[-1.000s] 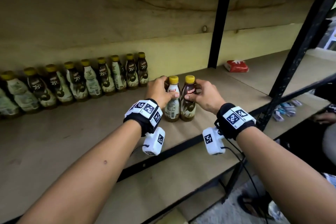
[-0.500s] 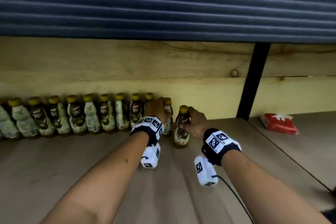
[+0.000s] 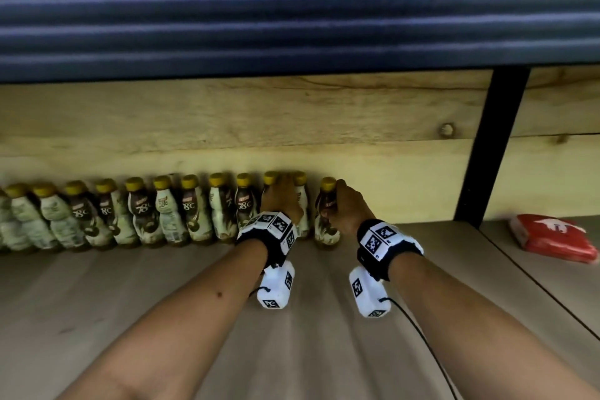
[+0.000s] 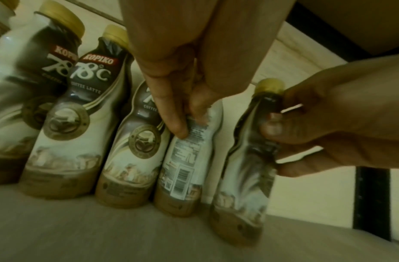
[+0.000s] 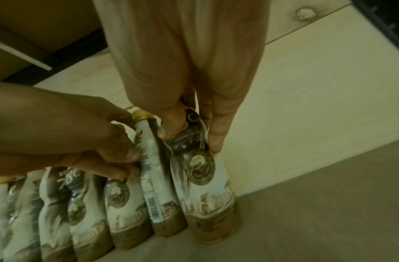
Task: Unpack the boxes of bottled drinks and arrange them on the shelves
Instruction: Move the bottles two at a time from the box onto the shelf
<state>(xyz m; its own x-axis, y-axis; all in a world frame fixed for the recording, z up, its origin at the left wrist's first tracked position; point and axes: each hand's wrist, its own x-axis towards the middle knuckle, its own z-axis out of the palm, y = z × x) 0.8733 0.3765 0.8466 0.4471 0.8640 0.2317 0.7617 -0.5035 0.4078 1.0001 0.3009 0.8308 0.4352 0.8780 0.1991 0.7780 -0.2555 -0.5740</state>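
A row of bottles (image 3: 143,214) with gold caps is seen standing upright along the far edge of the shelf (image 3: 97,302), against the wooden back board (image 3: 227,127). The row runs from the far left to about the middle of the shelf, the bottles touching or just beside one another.

The left hand (image 3: 281,198) is closed around the neck of the barcode bottle (image 4: 185,170), which stands at the right end of the row; its fingers (image 4: 171,117) are curled over the upper label, and the barcode side is turned toward the near edge. The base is seen resting on the shelf.

The right hand (image 3: 349,209) is closed around the neck of the last bottle (image 3: 326,224), which stands just right of the barcode bottle with a narrow gap between them in the head view. Its label front, marked "coffee latte", is shown in the right wrist view, and its base rests on the shelf. Its cap (image 3: 328,184) is left uncovered.

A black post (image 3: 496,146) is seen rising to the right of both hands, and a red packet (image 3: 552,237) lies on the shelf beyond it. Marker bands are worn on both wrists.
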